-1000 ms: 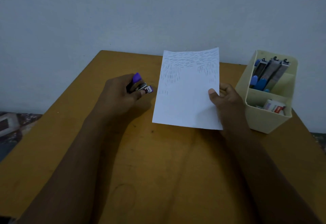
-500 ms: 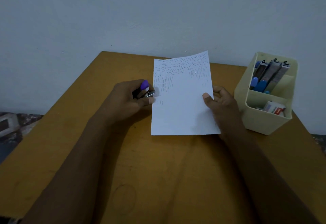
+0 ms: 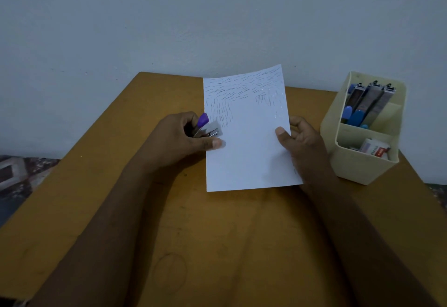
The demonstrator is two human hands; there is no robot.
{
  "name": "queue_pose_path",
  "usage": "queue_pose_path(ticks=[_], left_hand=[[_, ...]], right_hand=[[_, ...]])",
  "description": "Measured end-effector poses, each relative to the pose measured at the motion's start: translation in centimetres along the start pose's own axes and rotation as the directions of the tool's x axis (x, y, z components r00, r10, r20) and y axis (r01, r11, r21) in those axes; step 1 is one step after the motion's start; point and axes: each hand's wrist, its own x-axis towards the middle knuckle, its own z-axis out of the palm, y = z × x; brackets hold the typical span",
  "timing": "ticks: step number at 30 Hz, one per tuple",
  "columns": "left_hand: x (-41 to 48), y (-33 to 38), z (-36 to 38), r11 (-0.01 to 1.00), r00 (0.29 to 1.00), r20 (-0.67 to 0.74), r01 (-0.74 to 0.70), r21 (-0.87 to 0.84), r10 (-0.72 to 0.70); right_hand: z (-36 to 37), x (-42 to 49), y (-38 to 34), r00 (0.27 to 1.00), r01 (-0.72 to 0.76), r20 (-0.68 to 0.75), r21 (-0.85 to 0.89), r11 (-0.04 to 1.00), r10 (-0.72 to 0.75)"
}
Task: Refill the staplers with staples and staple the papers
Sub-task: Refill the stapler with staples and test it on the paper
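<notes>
Left hand: wrapped round a purple stapler, fingers curled over its body, thumb stretched out onto the left edge of the page.
Purple stapler: tilted, purple tip raised, its metal nose at the left edge of the sheet of paper; whether the page sits inside the mouth cannot be told.
Right hand: pinches the right edge of the sheet, thumb on top, the other fingers loosely curled beside and beneath it.
Sheet of paper: held above the middle of the tabletop, far end lifted toward the wall; its upper part is covered with rows of short dark marks, a few of them glinting.
Organiser: a cream two-part bin at the right edge of the tabletop, just beside the right hand.
Far compartment: three spare staplers standing on end, blue tips down.
Near compartment: a small box of staples, white with red print, lying on its side.
Tabletop: yellow-brown wood, pushed against the pale wall.
</notes>
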Motion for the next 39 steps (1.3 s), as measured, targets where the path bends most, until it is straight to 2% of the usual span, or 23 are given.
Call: queue_pose_path(ticks=[8, 11, 14, 16, 20, 22, 26, 29, 32, 39], left_hand=[[0.3, 0.4, 0.1, 0.986, 0.985, 0.060, 0.161, 0.043, -0.163], [0.1, 0.2, 0.0, 0.989, 0.992, 0.086, 0.085, 0.124, -0.096], [-0.3, 0.6, 0.4, 1.000, 0.995, 0.095, 0.018, -0.018, -0.017], [-0.4, 0.9, 0.7, 0.990, 0.995, 0.091, 0.038, -0.138, -0.025], [-0.2, 0.9, 0.6, 0.966, 0.982, 0.101, 0.178, -0.190, -0.161], [-0.3, 1.1, 0.3, 0.946, 0.975, 0.134, 0.206, -0.252, -0.177], [-0.5, 1.8, 0.3, 0.946, 0.958, 0.200, 0.246, -0.213, -0.204], [-0.4, 1.8, 0.4, 0.900, 0.943, 0.242, 0.301, -0.316, -0.231], [-0.4, 1.8, 0.3, 0.910, 0.942, 0.271, 0.281, -0.303, -0.201], [-0.3, 0.8, 0.3, 0.836, 0.926, 0.357, 0.287, -0.467, -0.119]], right_hand=[[0.3, -0.1, -0.1, 0.999, -0.012, 0.036, 0.042, 0.999, 0.010], [0.4, -0.3, -0.1, 0.998, -0.019, 0.057, 0.088, 0.996, 0.014], [0.4, -0.3, -0.1, 0.997, -0.032, 0.073, 0.105, 0.994, 0.025], [0.4, -0.3, -0.1, 0.997, -0.032, 0.078, 0.111, 0.993, 0.023], [0.4, -0.3, -0.1, 0.997, -0.029, 0.073, 0.118, 0.993, 0.020], [0.3, -0.2, 0.0, 0.997, -0.033, 0.070, 0.132, 0.991, 0.024], [0.1, -0.1, 0.2, 0.998, -0.031, 0.063, 0.120, 0.992, 0.023], [0.1, 0.0, 0.2, 0.998, -0.027, 0.054, 0.099, 0.995, 0.022], [0.1, 0.0, 0.2, 0.998, -0.030, 0.054, 0.110, 0.993, 0.024], [0.1, -0.1, 0.1, 0.997, -0.038, 0.076, 0.136, 0.990, 0.028]])
